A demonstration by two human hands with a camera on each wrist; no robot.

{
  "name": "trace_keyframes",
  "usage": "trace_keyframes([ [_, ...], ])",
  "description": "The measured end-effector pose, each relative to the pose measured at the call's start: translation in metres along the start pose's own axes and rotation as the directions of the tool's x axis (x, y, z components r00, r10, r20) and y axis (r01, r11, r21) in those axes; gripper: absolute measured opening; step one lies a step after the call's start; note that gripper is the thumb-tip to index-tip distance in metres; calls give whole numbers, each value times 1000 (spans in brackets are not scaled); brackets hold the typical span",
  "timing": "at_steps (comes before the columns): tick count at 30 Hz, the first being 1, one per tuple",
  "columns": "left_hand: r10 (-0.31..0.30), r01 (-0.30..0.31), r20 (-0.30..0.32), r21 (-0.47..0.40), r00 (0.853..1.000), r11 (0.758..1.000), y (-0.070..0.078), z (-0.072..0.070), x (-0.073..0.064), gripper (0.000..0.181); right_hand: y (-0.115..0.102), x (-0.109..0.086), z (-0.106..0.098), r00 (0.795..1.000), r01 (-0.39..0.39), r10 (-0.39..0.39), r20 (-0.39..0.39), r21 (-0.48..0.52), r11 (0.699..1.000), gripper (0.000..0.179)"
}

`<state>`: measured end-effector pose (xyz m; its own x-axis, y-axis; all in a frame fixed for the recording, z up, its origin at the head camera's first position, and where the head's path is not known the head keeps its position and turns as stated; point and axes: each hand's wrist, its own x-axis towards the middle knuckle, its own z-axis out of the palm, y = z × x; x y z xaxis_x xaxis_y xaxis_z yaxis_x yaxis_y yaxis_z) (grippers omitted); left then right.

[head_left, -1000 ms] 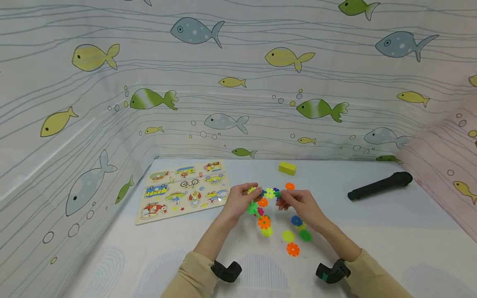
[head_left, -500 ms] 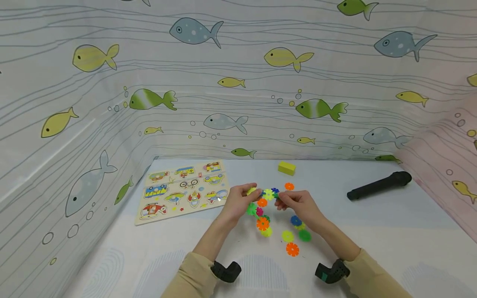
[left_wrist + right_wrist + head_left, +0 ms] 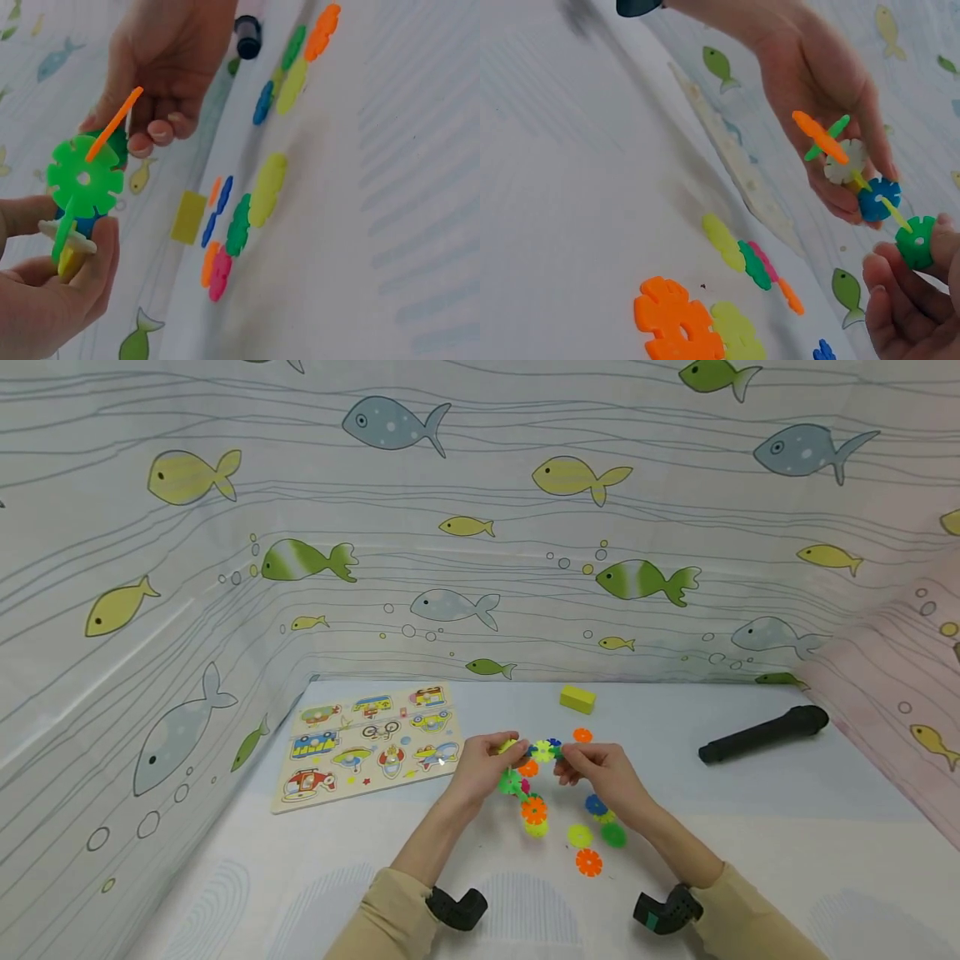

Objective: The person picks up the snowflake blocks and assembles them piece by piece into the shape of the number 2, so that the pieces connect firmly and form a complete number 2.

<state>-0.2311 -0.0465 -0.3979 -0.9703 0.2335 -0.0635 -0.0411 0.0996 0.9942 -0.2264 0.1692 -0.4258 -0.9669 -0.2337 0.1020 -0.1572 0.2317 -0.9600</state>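
Both hands hold a chain of interlocking plastic snowflake discs [image 3: 543,751] up in front of the body. My left hand [image 3: 478,770] pinches it near a blue disc [image 3: 879,199] and a white disc [image 3: 845,161]. At the other end, the thumb and fingers of my right hand [image 3: 609,774] grip a dark green disc [image 3: 916,244], joined to the blue one by a yellow disc seen edge-on. From the left-hand end stick out a bright green disc [image 3: 84,178] and an orange disc [image 3: 115,124]. My fingers hide part of the chain.
Loose discs lie on the table below the hands, among them an orange disc [image 3: 589,862] and a green disc [image 3: 613,835]. A wooden picture puzzle [image 3: 367,747] lies left. Behind are a yellow block [image 3: 577,699] and, to the right, a black microphone [image 3: 765,734].
Both hands keep their hold on the chain in nearly the same place. The chain's orange end disc shifts and turns slightly; the loose discs stay put.
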Motion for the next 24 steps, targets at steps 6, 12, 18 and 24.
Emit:
trace_keyframes([
  [6,-17,17,-11,14,1000,1000,-1,-1,1,43,6,2,-2,995,25,-32,-90,-82,996,35],
  [12,-3,2,26,47,1000,999,0,-2,0,39,7,2,-7,990,100,-110,-85,-118,988,28],
  [18,18,-26,76,107,997,994,-1,-3,0,40,7,3,-8,993,103,-110,-51,-129,986,25],
  [24,27,-40,134,93,991,995,-3,-4,-1,38,7,2,-6,994,112,-113,-2,-134,985,22],
])
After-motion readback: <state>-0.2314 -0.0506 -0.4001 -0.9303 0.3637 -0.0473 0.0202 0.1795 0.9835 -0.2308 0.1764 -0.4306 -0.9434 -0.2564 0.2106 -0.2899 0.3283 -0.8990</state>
